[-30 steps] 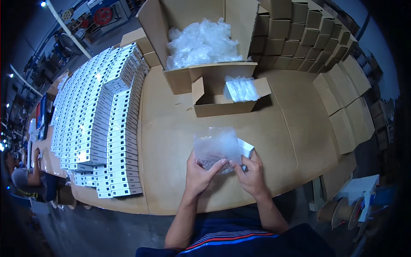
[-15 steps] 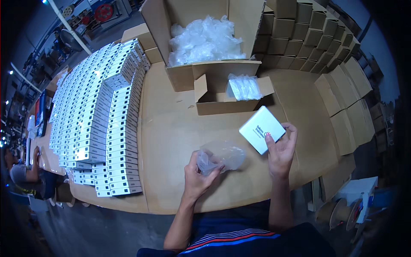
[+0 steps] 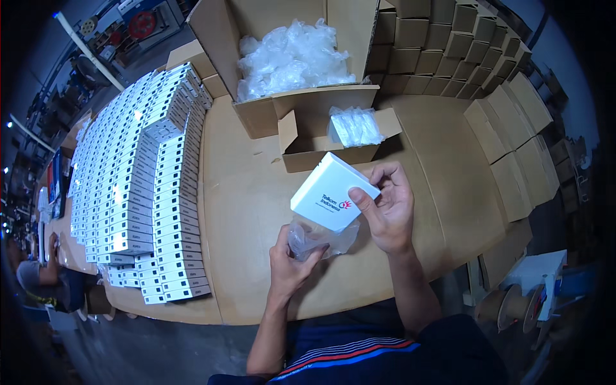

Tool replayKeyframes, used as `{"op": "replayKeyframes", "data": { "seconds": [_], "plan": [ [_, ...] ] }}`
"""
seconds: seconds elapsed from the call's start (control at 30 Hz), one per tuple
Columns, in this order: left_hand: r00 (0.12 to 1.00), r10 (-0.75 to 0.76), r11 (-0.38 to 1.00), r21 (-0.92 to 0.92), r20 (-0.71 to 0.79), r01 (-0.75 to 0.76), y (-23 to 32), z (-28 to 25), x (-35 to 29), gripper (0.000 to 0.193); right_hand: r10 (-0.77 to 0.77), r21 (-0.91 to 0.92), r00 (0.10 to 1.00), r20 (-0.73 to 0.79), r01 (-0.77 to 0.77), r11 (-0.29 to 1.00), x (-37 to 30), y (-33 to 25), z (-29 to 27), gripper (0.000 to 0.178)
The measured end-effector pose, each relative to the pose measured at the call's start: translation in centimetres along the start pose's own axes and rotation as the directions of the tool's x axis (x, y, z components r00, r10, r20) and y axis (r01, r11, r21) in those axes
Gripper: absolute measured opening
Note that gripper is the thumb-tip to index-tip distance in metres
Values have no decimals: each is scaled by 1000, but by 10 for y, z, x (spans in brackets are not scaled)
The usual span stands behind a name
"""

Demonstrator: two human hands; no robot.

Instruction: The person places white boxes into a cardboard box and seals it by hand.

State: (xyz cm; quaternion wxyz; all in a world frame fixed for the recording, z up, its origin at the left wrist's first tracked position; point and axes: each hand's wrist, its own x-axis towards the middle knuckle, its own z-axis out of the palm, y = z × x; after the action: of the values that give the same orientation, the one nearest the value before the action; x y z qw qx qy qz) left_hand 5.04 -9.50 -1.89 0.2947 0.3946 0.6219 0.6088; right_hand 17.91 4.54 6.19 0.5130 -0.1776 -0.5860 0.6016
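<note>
My right hand pinches a flat white box with small dark and red print by its right corner. The box is tilted above the table, its lower edge close over a clear plastic bag. My left hand is closed on the bag's left side, thumb and fingers apart around the film. Whether the box's lower edge is inside the bag's mouth, I cannot tell. Beyond my hands stands an open brown carton with several plastic-wrapped packets at its right end.
Stacked white boxes fill the table's left side. A large carton of crumpled clear bags stands at the back. Brown cartons are piled far right, with open ones along the right edge. Another person sits far left.
My right hand has brought the white box left, from beside the bag to right over it. My left hand stays on the bag. The view has shifted slightly.
</note>
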Motion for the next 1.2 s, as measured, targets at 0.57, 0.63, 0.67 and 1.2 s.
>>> {"op": "replayKeyframes", "data": {
  "seconds": [0.57, 0.63, 0.67, 1.2],
  "plan": [
    [994, -104, 993, -44, 26, 106, 0, 5, -2, 46, 91, -284, 967, 239, -20, 959, 12, 15, -14, 23],
    [992, -101, 993, -50, 70, 104, 5, 2, 0, 52, 87, -402, 971, 223, 10, 916, 16, 17, -10, 24],
    [993, -99, 994, -49, 70, 103, 3, 1, -1, 52, 86, -401, 971, 223, 11, 916, 17, 17, -8, 24],
    [975, -218, 778, -610, -38, 150, -23, 3, 0, 46, 502, -21, 851, 158, -505, 863, -34, 43, -33, 27]
  ]
}}
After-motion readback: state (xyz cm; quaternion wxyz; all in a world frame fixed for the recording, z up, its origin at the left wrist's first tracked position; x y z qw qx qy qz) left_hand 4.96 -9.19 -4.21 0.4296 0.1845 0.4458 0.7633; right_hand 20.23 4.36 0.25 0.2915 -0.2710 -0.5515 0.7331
